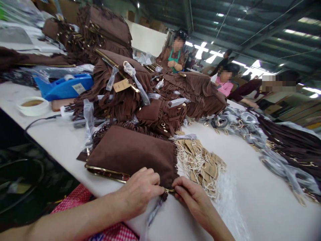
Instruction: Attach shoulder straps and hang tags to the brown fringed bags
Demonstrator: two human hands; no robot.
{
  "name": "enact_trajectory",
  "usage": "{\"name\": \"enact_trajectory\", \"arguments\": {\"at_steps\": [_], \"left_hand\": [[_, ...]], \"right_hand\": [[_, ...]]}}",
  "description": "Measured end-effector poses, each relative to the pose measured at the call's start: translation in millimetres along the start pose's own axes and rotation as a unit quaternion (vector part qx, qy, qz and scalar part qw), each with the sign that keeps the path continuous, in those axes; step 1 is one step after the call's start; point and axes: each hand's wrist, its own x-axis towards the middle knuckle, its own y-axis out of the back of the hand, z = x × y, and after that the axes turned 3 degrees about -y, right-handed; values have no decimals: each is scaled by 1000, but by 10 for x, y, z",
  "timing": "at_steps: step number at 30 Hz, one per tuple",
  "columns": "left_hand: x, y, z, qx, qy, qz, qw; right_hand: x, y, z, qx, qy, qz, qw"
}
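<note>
Head view | left hand (144,189): grip pinched on near edge of brown bag (135,150), by its zipper (106,171) | right hand (192,197): grip clamped on bag's near right corner | bag lies on table (265,207), zipper partly undone | string tags (209,169) just right | fringed bags (155,112) heaped behind

1. The bare, slender left forearm (82,214) comes from the lower left corner and slants upward to the right; its wrist looks almost straight.
2. The bare left hand (142,188) has its back turned upward, the knuckles raised, the fingers curled under, and its grip drawn together at the tips.
3. The bare right forearm (218,227) enters from the bottom edge and slants upward to the left.
4. The bare right hand (190,194) makes a pinch with thumb and forefinger.
5. Both hands are near each other, not touching.
</note>
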Motion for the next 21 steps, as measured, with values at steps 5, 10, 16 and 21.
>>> {"name": "enact_trajectory", "arguments": {"at_steps": [5,10,16,21], "left_hand": [[3,54,-53,22,-46,-11,999],[1,72,-104,22,-71,-10,997],[8,92,-65,21,-72,-8,997],[34,81,-46,28,-59,-8,998]], "right_hand": [[-24,46,-10,-104,61,34,992],[-38,33,-8,-123,58,59,989],[-54,51,-43,-110,48,45,992],[-37,21,-64,-122,41,53,990]]}}
